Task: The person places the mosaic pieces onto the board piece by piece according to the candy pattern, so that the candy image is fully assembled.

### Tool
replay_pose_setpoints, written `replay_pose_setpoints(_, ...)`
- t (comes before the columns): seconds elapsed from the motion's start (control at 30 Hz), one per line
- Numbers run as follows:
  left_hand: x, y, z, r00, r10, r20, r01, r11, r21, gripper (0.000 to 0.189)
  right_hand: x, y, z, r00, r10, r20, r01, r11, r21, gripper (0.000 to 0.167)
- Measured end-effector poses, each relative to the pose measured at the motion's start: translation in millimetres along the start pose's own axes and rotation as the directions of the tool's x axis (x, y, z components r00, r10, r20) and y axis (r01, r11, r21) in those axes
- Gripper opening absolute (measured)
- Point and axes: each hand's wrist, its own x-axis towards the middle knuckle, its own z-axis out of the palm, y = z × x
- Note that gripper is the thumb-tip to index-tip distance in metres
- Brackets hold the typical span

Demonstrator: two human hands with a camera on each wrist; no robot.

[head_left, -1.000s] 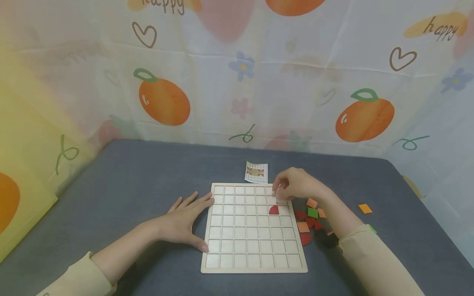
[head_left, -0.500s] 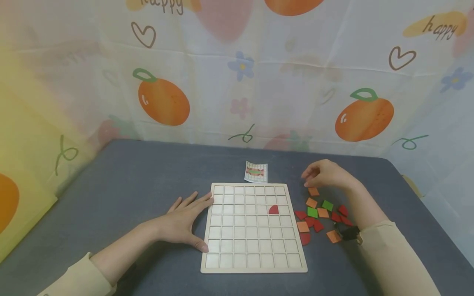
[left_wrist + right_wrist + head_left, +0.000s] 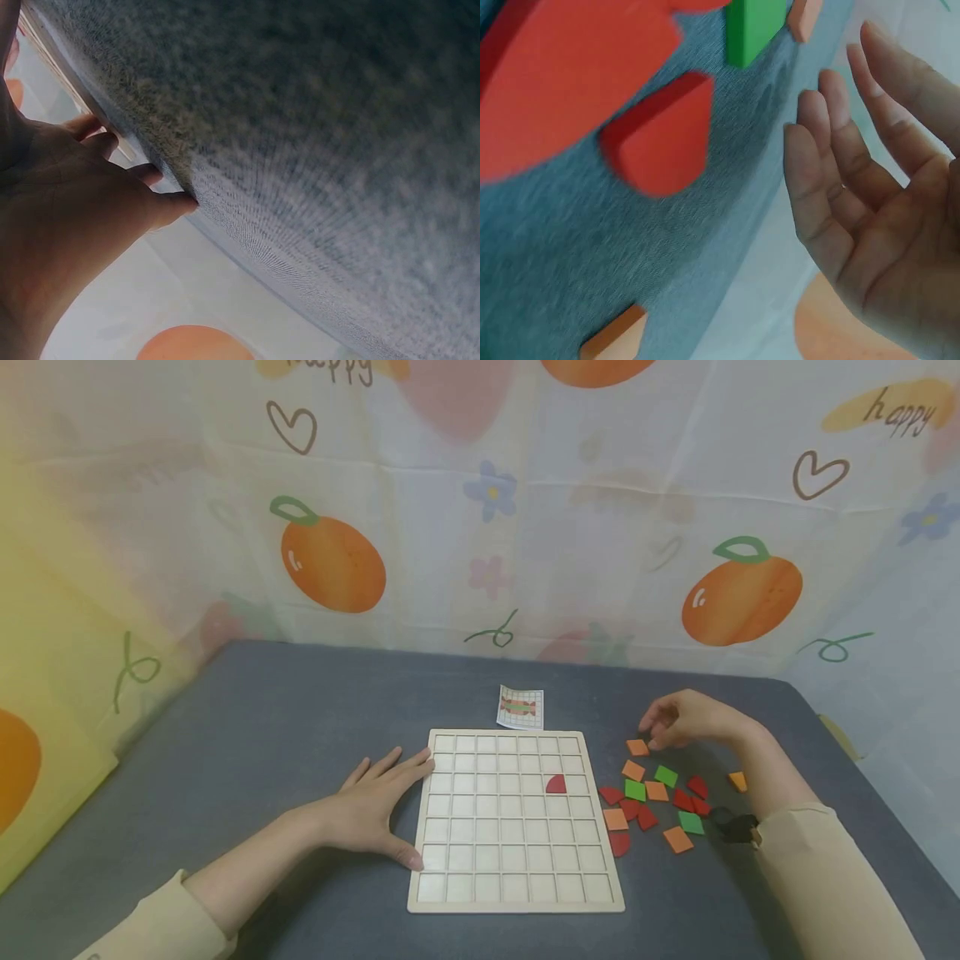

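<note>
My left hand (image 3: pixel 367 817) lies spread along the left edge of a pale wooden grid board (image 3: pixel 486 807), its thumb and fingertips on the rim. One red quarter-circle piece (image 3: pixel 557 785) sits in a cell towards the board's right side. To the right of the board, my right hand (image 3: pixel 701 720) hovers with bent, relaxed fingers close over an orange square tile (image 3: pixel 637 747). The right wrist view shows nothing between the fingers (image 3: pixel 817 180) and thumb, and a red quarter-circle piece (image 3: pixel 664 139) lying nearby on the cloth.
Loose red, green and orange pieces are scattered right of the board, including a green tile (image 3: pixel 666 776) and an orange tile (image 3: pixel 678 839). A small pattern card (image 3: pixel 521 707) lies behind the board on the dark tabletop (image 3: pixel 337 693). A printed curtain (image 3: pixel 427 568) hangs behind.
My right hand has moved right, from the board's upper right corner to beside the loose pieces, uncovering the cells there. My left hand has stayed at the board's edge.
</note>
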Motion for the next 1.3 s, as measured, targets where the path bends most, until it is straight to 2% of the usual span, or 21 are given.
replay_pose_setpoints(0.23, -0.7, 1.1, -0.3, 1.0, 0.003, -0.003, -0.003, 1.0, -0.002, 0.122, -6.7, 11, 1, 0.995, 0.048, 0.083, -0.045, 0.998, -0.045, 0.032)
replay_pose_setpoints(0.43, -0.3, 1.6, -0.6, 1.0, 0.001, 0.0, -0.001, 1.0, -0.005, 0.122, -21.2, 25, -1, 0.993, 0.055, 0.109, -0.05, 0.998, -0.049, 0.029)
replay_pose_setpoints(0.73, -0.1, 0.7, -0.2, 1.0, -0.004, 0.008, 0.004, 1.0, -0.002, 0.122, -40.1, 36, 2, 0.993, 0.079, 0.085, -0.075, 0.996, -0.054, 0.035)
replay_pose_setpoints(1.3, -0.7, 1.0, -0.2, 1.0, -0.007, 0.002, 0.007, 1.0, -0.007, 0.122, -42.7, 39, 7, 0.997, 0.066, 0.037, -0.063, 0.996, -0.067, 0.03)
